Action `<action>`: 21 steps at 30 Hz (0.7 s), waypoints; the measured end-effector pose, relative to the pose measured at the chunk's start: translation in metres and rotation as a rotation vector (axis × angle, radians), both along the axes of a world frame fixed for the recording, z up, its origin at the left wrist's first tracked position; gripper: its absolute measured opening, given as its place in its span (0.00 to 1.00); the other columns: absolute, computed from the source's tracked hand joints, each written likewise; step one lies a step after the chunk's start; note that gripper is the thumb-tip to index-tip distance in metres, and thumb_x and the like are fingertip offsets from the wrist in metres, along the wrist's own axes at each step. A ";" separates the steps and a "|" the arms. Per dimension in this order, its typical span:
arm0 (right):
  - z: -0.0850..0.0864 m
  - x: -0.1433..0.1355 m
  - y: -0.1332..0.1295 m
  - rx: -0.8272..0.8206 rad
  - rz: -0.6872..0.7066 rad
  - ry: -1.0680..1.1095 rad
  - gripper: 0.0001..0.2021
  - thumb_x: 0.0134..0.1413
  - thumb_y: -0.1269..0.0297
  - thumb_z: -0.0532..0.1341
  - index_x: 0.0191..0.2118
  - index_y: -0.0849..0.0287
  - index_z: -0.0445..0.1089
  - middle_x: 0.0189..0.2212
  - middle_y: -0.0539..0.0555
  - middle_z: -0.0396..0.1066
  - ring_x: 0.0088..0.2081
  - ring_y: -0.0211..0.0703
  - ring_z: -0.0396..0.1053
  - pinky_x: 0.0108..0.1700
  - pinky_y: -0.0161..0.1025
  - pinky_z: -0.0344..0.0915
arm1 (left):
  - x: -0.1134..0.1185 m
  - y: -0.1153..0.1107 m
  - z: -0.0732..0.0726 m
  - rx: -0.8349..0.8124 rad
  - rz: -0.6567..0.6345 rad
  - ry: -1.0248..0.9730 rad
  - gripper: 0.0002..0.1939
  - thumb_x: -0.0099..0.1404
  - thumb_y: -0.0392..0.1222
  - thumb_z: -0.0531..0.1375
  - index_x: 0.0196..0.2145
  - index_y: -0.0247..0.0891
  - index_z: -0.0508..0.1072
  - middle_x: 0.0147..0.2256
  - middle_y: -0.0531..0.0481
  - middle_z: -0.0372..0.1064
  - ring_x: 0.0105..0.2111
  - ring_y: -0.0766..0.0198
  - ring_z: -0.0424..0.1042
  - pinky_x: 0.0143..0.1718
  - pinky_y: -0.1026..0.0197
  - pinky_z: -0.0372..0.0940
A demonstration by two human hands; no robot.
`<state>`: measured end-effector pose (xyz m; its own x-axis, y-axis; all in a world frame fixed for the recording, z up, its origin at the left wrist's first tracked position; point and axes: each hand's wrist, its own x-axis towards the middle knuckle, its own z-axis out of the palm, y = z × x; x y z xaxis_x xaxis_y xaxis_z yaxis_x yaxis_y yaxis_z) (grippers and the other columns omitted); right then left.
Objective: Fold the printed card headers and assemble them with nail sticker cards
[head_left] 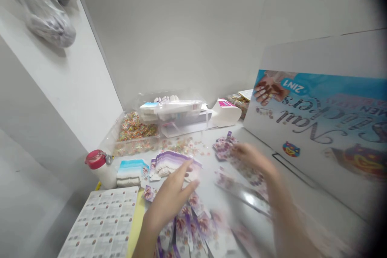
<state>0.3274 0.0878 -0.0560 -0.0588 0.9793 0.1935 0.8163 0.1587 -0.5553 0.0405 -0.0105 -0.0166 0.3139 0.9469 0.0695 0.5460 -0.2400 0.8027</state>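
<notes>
My left hand (171, 191) hovers with its fingers apart over purple-and-white nail sticker packets, its fingertips near a fanned row of them (172, 159). Below it, several loose packets (183, 225) overlap on the table. Blurred by motion, my right hand (249, 156) has its fingers drawn together at the edge of a purple packet pile (223, 147); they seem to pinch a packet there. More packets (249, 173) lie under that hand, and a shiny clear strip (249, 198) is below them.
A large box printed "Nail Stickers" (317, 117) stands at the right. Clear bins of colourful bits (137, 127) line the back, beside a white label roll (225, 113). At left are a red-capped bottle (99, 169), blue packets (131, 171) and a label sheet (101, 221).
</notes>
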 end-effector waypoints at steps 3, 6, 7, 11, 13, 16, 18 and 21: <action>0.041 -0.016 -0.029 0.252 -0.001 0.153 0.11 0.58 0.57 0.54 0.29 0.57 0.65 0.24 0.49 0.66 0.27 0.40 0.62 0.30 0.36 0.58 | 0.011 -0.002 -0.007 0.006 -0.038 -0.027 0.33 0.63 0.52 0.56 0.63 0.44 0.54 0.61 0.43 0.58 0.60 0.49 0.56 0.60 0.47 0.50; 0.069 -0.044 -0.061 0.486 -0.010 0.588 0.10 0.55 0.54 0.59 0.32 0.55 0.68 0.26 0.49 0.68 0.26 0.38 0.63 0.27 0.35 0.59 | 0.027 -0.006 -0.012 0.021 -0.062 -0.081 0.42 0.60 0.54 0.60 0.66 0.42 0.47 0.66 0.44 0.44 0.64 0.48 0.45 0.63 0.46 0.44; 0.074 -0.053 -0.069 0.514 -0.016 0.706 0.09 0.54 0.55 0.60 0.33 0.55 0.68 0.25 0.49 0.68 0.24 0.37 0.62 0.25 0.34 0.59 | 0.032 -0.007 -0.012 0.037 -0.053 -0.119 0.43 0.59 0.53 0.61 0.66 0.42 0.46 0.66 0.45 0.43 0.65 0.48 0.44 0.63 0.47 0.44; 0.082 -0.080 -0.086 0.511 0.007 0.956 0.10 0.53 0.57 0.63 0.40 0.52 0.68 0.28 0.49 0.69 0.24 0.36 0.65 0.23 0.33 0.63 | 0.045 -0.009 -0.007 0.054 0.052 -0.365 0.22 0.63 0.49 0.58 0.53 0.41 0.70 0.50 0.44 0.71 0.50 0.51 0.68 0.53 0.52 0.61; 0.083 -0.087 -0.087 0.533 0.024 0.945 0.23 0.52 0.59 0.64 0.53 0.48 0.60 0.42 0.52 0.68 0.35 0.41 0.69 0.31 0.37 0.69 | 0.045 -0.008 -0.002 0.000 0.112 -0.499 0.15 0.65 0.48 0.56 0.43 0.37 0.76 0.38 0.46 0.77 0.39 0.54 0.74 0.42 0.56 0.67; 0.085 -0.090 -0.088 0.610 0.108 0.688 0.33 0.50 0.60 0.65 0.60 0.41 0.51 0.56 0.54 0.57 0.48 0.47 0.66 0.43 0.45 0.70 | 0.039 -0.007 0.005 -0.091 0.157 -0.705 0.16 0.62 0.48 0.60 0.43 0.36 0.74 0.36 0.46 0.77 0.35 0.57 0.74 0.36 0.60 0.67; 0.083 -0.091 -0.089 0.616 0.237 0.436 0.28 0.51 0.59 0.65 0.58 0.41 0.58 0.58 0.53 0.55 0.53 0.50 0.62 0.47 0.48 0.68 | 0.034 -0.007 0.009 -0.120 0.157 -0.782 0.16 0.61 0.47 0.61 0.44 0.36 0.72 0.35 0.46 0.76 0.33 0.59 0.74 0.35 0.61 0.67; 0.079 -0.093 -0.088 0.543 0.443 0.221 0.22 0.52 0.58 0.64 0.53 0.44 0.66 0.54 0.52 0.63 0.54 0.50 0.60 0.50 0.49 0.65 | 0.026 -0.010 0.015 -0.084 0.155 -0.739 0.13 0.60 0.47 0.62 0.37 0.36 0.73 0.30 0.49 0.75 0.31 0.63 0.72 0.34 0.64 0.65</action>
<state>0.2339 0.0002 0.0228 -0.3303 0.6359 0.6975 0.4904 0.7470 -0.4489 0.0665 -0.0208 -0.0011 0.0765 0.9878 0.1353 -0.1182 -0.1258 0.9850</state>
